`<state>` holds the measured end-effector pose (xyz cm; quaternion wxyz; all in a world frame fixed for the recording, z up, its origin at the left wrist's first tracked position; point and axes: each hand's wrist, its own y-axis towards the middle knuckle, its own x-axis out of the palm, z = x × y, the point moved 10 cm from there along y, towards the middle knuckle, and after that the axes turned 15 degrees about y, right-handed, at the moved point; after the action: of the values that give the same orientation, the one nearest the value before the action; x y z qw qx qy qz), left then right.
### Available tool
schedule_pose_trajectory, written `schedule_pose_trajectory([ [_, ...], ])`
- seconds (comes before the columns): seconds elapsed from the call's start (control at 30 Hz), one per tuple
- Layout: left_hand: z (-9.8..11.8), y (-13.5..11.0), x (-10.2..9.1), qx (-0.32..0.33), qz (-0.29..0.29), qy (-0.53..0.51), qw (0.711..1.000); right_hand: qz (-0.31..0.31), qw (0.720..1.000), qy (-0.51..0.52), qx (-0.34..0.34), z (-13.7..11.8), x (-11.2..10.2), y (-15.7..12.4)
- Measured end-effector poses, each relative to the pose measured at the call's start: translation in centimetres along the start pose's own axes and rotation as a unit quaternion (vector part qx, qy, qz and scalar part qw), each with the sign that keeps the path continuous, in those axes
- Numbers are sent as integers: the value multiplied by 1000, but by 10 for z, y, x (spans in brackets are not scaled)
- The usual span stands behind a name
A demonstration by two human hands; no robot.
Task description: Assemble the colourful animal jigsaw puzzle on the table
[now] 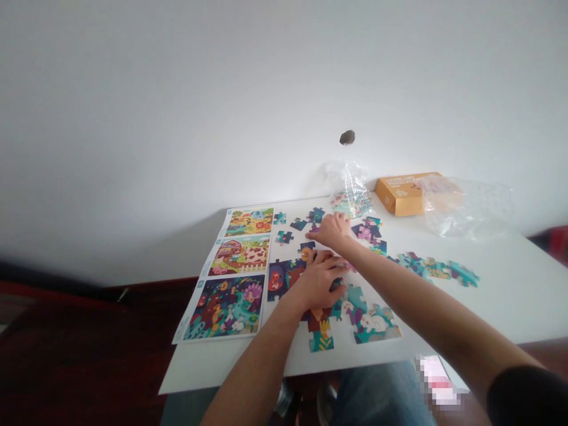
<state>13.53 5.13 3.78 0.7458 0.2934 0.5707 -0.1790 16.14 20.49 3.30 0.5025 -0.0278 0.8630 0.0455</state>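
Observation:
My left hand (320, 280) lies palm down with fingers spread over a partly joined jigsaw puzzle (284, 277), touching it and covering its middle. Its joined part shows dark blue, brown and orange pieces. Just beyond, my right hand (333, 229) is over loose puzzle pieces, its thumb stretched out to the left beside a purple puzzle piece (316, 227). The other fingers are bent and their tips are hidden. Pieces with white rabbits (373, 322) join at the lower right, and a teal and yellow piece (321, 338) sticks out at the front.
On the left lies a sheet with three reference pictures (233, 305). Loose pieces (284, 237) lie beyond the puzzle and more (437, 269) to the right. A clear bag of pieces (352, 201), an orange box (402, 195) and another plastic bag (470, 213) stand by the wall.

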Motion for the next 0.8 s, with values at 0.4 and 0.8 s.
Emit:
schedule_pose_trajectory([
  [0.4, -2, 0, 3, -8, -16, -7, 1000, -69, 995, 73, -7, 2, 2, 11],
  [0.8, -1, 2, -2, -3, -8, -18, 1000, -279, 866, 396, -123, 75, -62, -60],
])
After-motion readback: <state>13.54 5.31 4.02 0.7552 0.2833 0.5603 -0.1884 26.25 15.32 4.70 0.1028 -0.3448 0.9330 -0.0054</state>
